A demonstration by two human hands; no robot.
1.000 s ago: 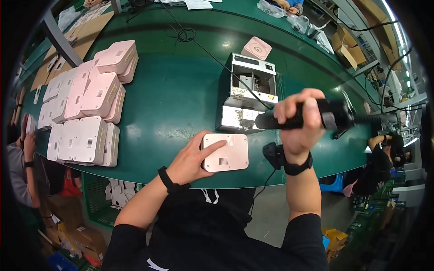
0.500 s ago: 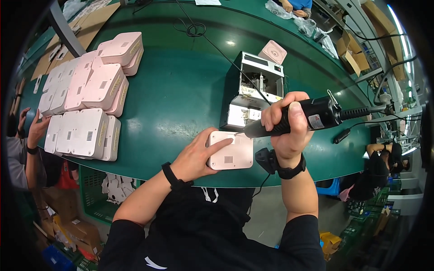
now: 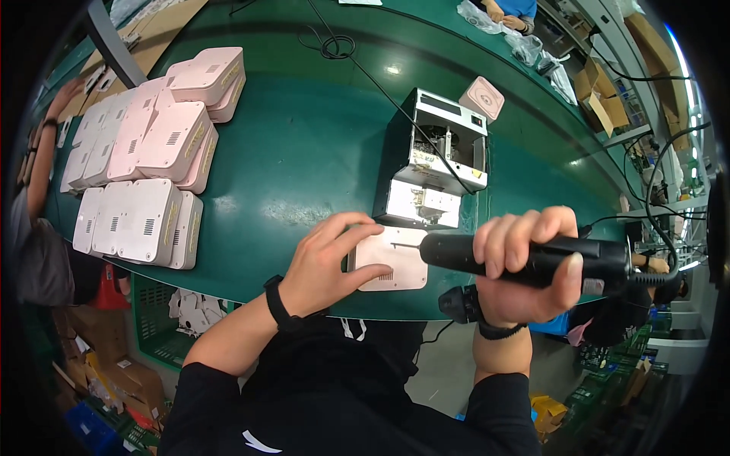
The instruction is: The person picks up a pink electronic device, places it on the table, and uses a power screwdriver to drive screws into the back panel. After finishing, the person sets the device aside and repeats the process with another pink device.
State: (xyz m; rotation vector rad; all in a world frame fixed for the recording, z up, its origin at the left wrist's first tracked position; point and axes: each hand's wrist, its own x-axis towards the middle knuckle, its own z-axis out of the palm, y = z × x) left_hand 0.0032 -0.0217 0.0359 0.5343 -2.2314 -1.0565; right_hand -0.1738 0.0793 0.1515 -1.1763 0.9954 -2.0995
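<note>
A pale pink plastic casing (image 3: 407,270) with rounded corners and a vent grille lies flat at the table's near edge. My left hand (image 3: 323,262) is at its left side, fingers apart, the index near the far left corner and the thumb over its face. My right hand (image 3: 528,262) is wrapped round a black electric screwdriver (image 3: 456,253), held nearly level to the right. The thin bit points left over the casing; whether its tip touches cannot be made out. Behind the casing stands a black and white screw feeder (image 3: 437,156) with an open top.
Stacks of similar pink and white casings (image 3: 156,216) stand at the left. Another pink casing (image 3: 483,97) lies behind the feeder. A black cable (image 3: 380,91) crosses the green table (image 3: 304,137). A green crate (image 3: 160,323) sits below the left edge. Co-workers are at far left and back.
The screwdriver has swung lower and rightward, now nearly level. My left index finger has moved off the screw area to the corner, and the hand has opened wider. The co-worker's arm at left reaches farther away.
</note>
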